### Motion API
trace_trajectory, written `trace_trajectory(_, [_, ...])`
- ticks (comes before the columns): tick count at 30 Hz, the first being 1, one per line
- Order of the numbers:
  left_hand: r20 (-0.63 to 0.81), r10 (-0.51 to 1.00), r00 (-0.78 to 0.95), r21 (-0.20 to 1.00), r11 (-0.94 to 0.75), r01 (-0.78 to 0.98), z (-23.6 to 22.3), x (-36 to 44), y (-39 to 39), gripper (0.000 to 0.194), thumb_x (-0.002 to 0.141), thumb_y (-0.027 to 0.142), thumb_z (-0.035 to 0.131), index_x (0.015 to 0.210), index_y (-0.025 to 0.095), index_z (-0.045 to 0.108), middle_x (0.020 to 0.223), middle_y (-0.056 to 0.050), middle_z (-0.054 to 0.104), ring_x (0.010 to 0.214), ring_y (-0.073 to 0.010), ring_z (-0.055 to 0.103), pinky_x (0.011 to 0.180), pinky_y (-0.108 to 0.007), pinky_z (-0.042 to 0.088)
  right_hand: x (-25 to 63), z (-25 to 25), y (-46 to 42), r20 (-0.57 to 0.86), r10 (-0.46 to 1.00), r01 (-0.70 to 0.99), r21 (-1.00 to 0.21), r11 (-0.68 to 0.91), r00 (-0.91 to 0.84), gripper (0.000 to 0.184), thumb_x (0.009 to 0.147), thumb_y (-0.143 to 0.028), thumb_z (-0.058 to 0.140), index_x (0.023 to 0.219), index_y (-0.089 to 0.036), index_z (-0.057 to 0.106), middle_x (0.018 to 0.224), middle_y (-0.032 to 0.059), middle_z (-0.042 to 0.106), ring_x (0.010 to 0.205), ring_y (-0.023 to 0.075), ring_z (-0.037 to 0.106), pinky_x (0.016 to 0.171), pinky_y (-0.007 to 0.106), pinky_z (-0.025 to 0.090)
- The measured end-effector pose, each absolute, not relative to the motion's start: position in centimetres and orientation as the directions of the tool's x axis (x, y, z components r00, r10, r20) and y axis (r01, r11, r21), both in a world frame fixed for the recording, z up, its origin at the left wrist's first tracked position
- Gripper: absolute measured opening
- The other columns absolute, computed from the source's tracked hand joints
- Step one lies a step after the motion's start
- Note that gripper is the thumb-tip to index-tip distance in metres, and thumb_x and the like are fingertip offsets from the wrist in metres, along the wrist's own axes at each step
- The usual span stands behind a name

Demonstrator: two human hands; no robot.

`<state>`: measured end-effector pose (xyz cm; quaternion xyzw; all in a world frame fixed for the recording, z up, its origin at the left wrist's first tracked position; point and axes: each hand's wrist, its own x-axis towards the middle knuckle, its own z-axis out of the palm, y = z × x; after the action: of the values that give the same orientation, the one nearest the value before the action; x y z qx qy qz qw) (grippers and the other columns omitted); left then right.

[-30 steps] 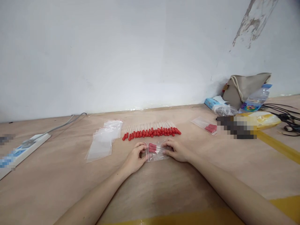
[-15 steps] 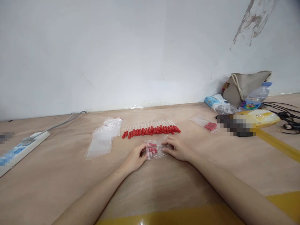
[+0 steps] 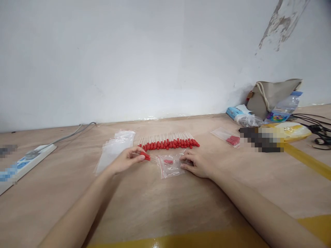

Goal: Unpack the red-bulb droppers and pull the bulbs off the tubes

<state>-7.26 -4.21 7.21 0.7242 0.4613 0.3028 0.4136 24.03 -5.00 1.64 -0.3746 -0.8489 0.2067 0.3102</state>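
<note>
Sticks (image 3: 146,156) are sitting pinched in the left hand (image 3: 128,160), their pale ends pointing at the mouth of a clear bag (image 3: 171,171), where a red end (image 3: 168,161) is showing inside. The right hand (image 3: 198,164) is curling over the bag's other end; whether it is pinching, I cannot tell. Beyond, more sticks (image 3: 168,144) are lying in a row between flat bags (image 3: 117,144) and a filled bag (image 3: 224,134).

Head cam: single view, worn on head, looks fwd. & down.
Counter (image 3: 165,206): seen obliquely from above, approx. lower half of view.
Wall (image 3: 129,62): faced nearly straight, upper half.
Hands (image 3: 198,165): mid-dist., below ctr.
</note>
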Motion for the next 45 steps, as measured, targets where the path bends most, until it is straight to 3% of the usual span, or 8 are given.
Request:
trace_trajectory(7, [0.317, 0.911, -0.264, 0.910, -0.213, 0.357, 8.7, -13.2, -2.3, 0.034, 0.062, 0.041, 0.069, 0.082, 0.016, 0.058, 0.090, -0.006, 0.067, 0.081, -0.0180, 0.065, 0.073, -0.032, 0.053, 23.9, 1.9, -5.1, 0.362, 0.770, 0.521, -0.578, 0.628, -0.525, 0.020, 0.078, -0.031, 0.055, 0.093, -0.019, 0.060, 0.088, 0.0050, 0.053, 0.078, 0.0145, 0.051, 0.071, 0.028, 0.044])
trace_trajectory(10, [0.431, 0.829, -0.358, 0.857, -0.252, 0.449, 7.1, -12.2, -1.4, 0.030, 0.067, 0.038, 0.064, 0.087, 0.017, 0.058, 0.090, -0.005, 0.067, 0.080, -0.0175, 0.065, 0.071, -0.030, 0.052, 23.9, 1.8, -5.1, 0.368, 0.765, 0.521, -0.571, 0.635, -0.529, 0.020, 0.078, -0.031, 0.055, 0.094, -0.020, 0.060, 0.088, 0.0046, 0.053, 0.077, 0.0145, 0.051, 0.071, 0.028, 0.044])
trace_trajectory(15, [0.654, 0.752, -0.081, 0.542, -0.391, 0.744, 4.8, -9.1, -0.4, 0.020, 0.077, 0.033, 0.053, 0.088, 0.019, 0.062, 0.091, -0.004, 0.065, 0.082, -0.0159, 0.063, 0.077, -0.028, 0.048, 24.0, 1.9, -5.1, 0.353, 0.765, 0.528, -0.565, 0.634, -0.539, 0.021, 0.078, -0.032, 0.055, 0.095, -0.020, 0.060, 0.087, 0.0049, 0.053, 0.077, 0.0150, 0.051, 0.070, 0.029, 0.044])
trace_trajectory(21, [0.624, 0.762, 0.176, 0.288, -0.434, 0.854, 3.2, -7.6, 0.0, 0.016, 0.079, 0.027, 0.051, 0.086, 0.022, 0.065, 0.091, -0.004, 0.065, 0.082, -0.0172, 0.060, 0.076, -0.027, 0.046, 24.0, 2.0, -5.1, 0.350, 0.765, 0.527, -0.568, 0.632, -0.541, 0.021, 0.078, -0.032, 0.055, 0.095, -0.021, 0.061, 0.088, 0.0050, 0.053, 0.078, 0.0149, 0.051, 0.071, 0.029, 0.044])
trace_trajectory(30, [0.582, 0.778, 0.238, 0.287, -0.469, 0.835, 5.1, -6.7, -2.0, 0.020, 0.078, 0.038, 0.054, 0.083, 0.022, 0.066, 0.086, -0.003, 0.065, 0.085, -0.0196, 0.057, 0.081, -0.032, 0.043, 24.0, 1.8, -5.0, 0.372, 0.755, 0.515, -0.564, 0.646, -0.540, 0.020, 0.079, -0.033, 0.054, 0.094, -0.021, 0.060, 0.087, 0.0046, 0.053, 0.078, 0.0151, 0.051, 0.070, 0.029, 0.045])
trace_trajectory(35, [0.494, 0.800, 0.341, 0.412, -0.560, 0.718, 4.2, -3.8, -5.5, 0.017, 0.078, 0.030, 0.052, 0.074, 0.020, 0.065, 0.080, -0.004, 0.060, 0.077, -0.0161, 0.055, 0.072, -0.029, 0.044, 24.0, 1.5, -5.0, 0.390, 0.754, 0.520, -0.552, 0.651, -0.529, 0.020, 0.079, -0.031, 0.055, 0.095, -0.021, 0.060, 0.089, 0.0048, 0.053, 0.077, 0.0146, 0.051, 0.071, 0.029, 0.044])
trace_trajectory(40, [0.338, 0.882, 0.327, 0.585, -0.470, 0.662, 2.7, -1.2, -7.2, 0.022, 0.081, 0.033, 0.051, 0.090, 0.022, 0.067, 0.078, -0.002, 0.056, 0.065, -0.0118, 0.052, 0.058, -0.023, 0.041, 23.8, 1.5, -5.1, 0.397, 0.732, 0.494, -0.552, 0.672, -0.553, 0.018, 0.080, -0.031, 0.053, 0.093, -0.021, 0.061, 0.085, 0.0042, 0.053, 0.077, 0.0147, 0.051, 0.069, 0.028, 0.044])
trace_trajectory(45, [0.258, 0.899, 0.355, 0.612, -0.436, 0.660, 2.4, -0.6, -6.5, 0.020, 0.078, 0.033, 0.056, 0.092, 0.024, 0.066, 0.077, -0.001, 0.051, 0.063, -0.0109, 0.048, 0.057, -0.023, 0.039, 23.4, 1.9, -5.6, 0.395, 0.715, 0.466, -0.560, 0.685, -0.577, 0.017, 0.080, -0.030, 0.053, 0.091, -0.021, 0.063, 0.083, 0.0036, 0.054, 0.078, 0.0142, 0.052, 0.070, 0.027, 0.043])
